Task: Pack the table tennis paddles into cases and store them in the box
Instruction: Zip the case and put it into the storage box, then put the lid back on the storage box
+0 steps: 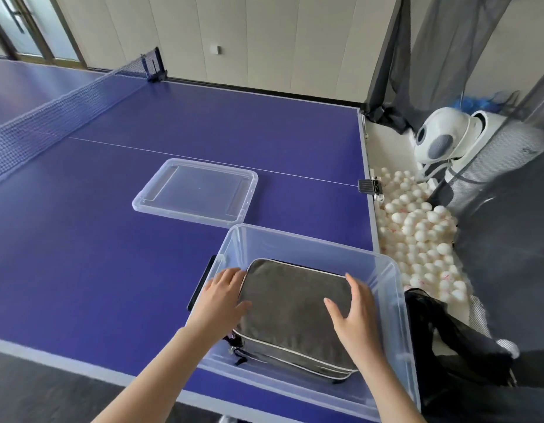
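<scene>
I am looking down at a clear plastic box [298, 239] sitting on the near right corner of a blue table tennis table [112, 239]. Inside the box, a grey zipped paddle case [292, 312] is lying flat, with a second case just showing beneath it. My left hand [221, 297] is resting against the case's left edge, fingers spread and curling over that side. My right hand [353, 312] is lying open on the case's right part, palm down, thumb pointing inward. The case is sitting between my two hands, which are apart and not gripping tightly. The box's clear lid [194, 190] is lying flat on the table just beyond the box. Many white balls [417, 233] are piling up past the table's right edge.
</scene>
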The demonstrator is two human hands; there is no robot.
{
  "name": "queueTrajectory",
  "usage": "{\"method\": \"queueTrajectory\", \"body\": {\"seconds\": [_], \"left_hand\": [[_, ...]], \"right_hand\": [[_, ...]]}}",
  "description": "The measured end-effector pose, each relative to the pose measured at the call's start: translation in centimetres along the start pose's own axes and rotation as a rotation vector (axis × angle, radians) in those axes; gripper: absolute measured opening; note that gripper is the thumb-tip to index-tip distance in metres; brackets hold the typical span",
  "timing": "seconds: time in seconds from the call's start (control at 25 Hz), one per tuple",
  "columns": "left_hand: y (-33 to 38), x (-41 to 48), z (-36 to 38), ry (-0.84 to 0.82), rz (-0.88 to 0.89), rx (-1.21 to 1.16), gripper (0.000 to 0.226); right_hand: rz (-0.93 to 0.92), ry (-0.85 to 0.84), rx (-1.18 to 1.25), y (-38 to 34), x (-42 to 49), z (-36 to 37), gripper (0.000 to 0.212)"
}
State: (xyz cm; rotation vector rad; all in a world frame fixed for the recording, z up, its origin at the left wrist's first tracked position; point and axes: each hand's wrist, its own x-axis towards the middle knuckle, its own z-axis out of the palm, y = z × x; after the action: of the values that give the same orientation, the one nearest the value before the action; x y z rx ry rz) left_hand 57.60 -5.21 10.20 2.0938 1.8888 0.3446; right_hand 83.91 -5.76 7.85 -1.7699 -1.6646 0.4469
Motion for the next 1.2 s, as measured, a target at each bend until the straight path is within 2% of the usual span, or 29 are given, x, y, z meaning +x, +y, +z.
{"method": "queueTrajectory", "body": {"seconds": [0.12, 0.28, 0.6, 0.88, 1.2], "left_hand": [[-1.3, -0.4, -1.8, 0.064, 0.01, 0.123, 0.064], [-5.1, -1.0, -4.5, 0.081, -0.074, 0.215, 0.068], [-18.9, -4.0, -9.9, 0.076, -0.211, 0.284, 0.069], [-30.0, -3.5, -15.4, 0.047, -0.17, 0.346, 0.065], [-34.5, 3.5, -17.0, 0.002, -0.065, 0.423, 0.065]], "right_hand": [[-0.142, -0.083, -0.157, -2.4, 1.3, 0.9, 0.06], [-0.28, -0.226, -0.185, -6.9, 2.9, 3.3, 0.062], [-0.502, -0.323, -0.442, -17.6, 3.5, 11.1, 0.063], [-0.389, -0.305, -0.554, -25.1, 3.9, 18.1, 0.063], [-0.111, -0.292, -0.619, -25.5, 6.9, 20.0, 0.063]]}}
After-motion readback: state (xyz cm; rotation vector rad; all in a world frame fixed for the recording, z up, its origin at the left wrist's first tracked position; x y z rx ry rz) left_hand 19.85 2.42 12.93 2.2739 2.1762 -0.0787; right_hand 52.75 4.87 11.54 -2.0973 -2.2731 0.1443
